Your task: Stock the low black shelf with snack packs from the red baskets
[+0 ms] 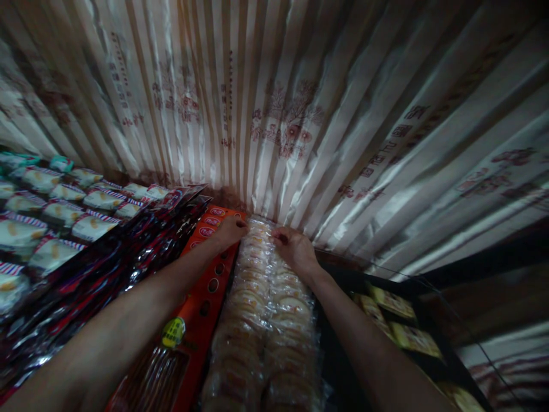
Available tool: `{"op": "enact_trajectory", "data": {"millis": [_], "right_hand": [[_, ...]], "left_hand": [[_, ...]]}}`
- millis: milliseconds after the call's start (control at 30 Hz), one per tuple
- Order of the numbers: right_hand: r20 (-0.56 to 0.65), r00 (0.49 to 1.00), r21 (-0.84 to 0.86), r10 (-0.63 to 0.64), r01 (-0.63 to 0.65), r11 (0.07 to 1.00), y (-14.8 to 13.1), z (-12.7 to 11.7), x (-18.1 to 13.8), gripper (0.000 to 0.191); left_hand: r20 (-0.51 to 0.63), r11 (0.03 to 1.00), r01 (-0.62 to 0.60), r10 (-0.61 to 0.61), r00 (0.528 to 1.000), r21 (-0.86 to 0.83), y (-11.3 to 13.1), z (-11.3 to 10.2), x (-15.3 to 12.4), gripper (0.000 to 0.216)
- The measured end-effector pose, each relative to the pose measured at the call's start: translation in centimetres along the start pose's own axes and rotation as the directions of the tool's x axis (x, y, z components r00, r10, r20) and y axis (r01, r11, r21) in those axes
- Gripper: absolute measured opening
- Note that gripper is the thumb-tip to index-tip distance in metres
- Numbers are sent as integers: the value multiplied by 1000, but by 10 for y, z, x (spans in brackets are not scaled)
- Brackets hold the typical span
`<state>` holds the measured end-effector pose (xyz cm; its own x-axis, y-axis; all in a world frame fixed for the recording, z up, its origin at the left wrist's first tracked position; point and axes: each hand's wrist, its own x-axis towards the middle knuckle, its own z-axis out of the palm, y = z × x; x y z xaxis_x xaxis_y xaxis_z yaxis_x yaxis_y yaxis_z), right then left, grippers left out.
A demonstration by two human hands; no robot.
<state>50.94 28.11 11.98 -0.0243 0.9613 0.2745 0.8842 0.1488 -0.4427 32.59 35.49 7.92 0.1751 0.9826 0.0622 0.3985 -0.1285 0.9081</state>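
Observation:
Two long rows of round, pale, flat pieces, which look like biscuits or small cakes, lie side by side in a clear plastic packet [268, 309] stretching away from me. My left hand [231, 230] is at the far left corner of this packet, its fingers pinched together at the plastic edge. At the far right edge my right hand [295, 250] pinches the plastic too, thumb and fingertips close together. Both forearms reach forward along either side of the packet. Dim light and blur hide the exact grip of the fingertips.
Left of the packet stands an orange-red printed box [199, 309] with round cutouts. Beyond it lie dark shiny packets [128, 269] and rows of white wrapped packs [64, 212]. Yellow packets [392, 301] lie on a black surface at right. A pleated printed curtain [274, 114] hangs behind.

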Motion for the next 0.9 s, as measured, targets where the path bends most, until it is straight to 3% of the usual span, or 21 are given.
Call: {"op": "enact_trajectory", "data": {"millis": [167, 433, 533, 667, 900], "right_hand": [[-24, 999, 23, 43, -42, 999, -3, 2, 2, 8], [-136, 987, 32, -79, 84, 996, -7, -4, -7, 15], [-84, 989, 5, -125, 126, 992, -10, -7, -11, 14], [19, 998, 1, -54, 54, 999, -9, -1, -14, 11], [18, 1000, 85, 5, -6, 996, -4, 9, -14, 12]], "left_hand": [[-32, 999, -10, 9, 999, -32, 1, 1, 1, 6], [-43, 993, 2, -7, 999, -115, 11, -4, -17, 6], [-26, 986, 43, -47, 999, -163, 16, -6, -23, 7], [5, 969, 91, -93, 996, -228, 22, -9, -30, 3], [43, 964, 110, -103, 994, -244, 23, -19, -43, 8]]}}
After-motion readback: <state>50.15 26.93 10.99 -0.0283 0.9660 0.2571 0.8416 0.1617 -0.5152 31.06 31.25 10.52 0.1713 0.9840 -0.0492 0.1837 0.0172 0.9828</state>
